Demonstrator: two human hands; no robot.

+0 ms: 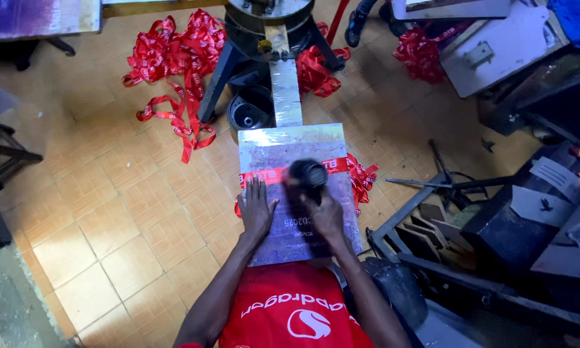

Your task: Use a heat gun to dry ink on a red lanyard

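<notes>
Ribbon: red printed ribbon (274, 174) across the grey bench (290, 145) at centre.
Left hand (256, 209): fingers spread flat, pressing the ribbon at 7 o'clock.
Right hand (323, 212): fingers clenched around a blurred black round tool (308, 174).
Floor: loose ribbon pile (174, 58) at 11 o'clock.

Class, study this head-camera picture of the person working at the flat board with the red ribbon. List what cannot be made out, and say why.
- Dark round tool, head view: motion blur hides its shape and kind.
- Right hand: its grip on the tool is blurred.
- Red ribbon on the board: hands and tool cover its middle.
- Machine behind: cut off by the top edge.
- Left hand lies flat; what is beneath is hidden.
</notes>
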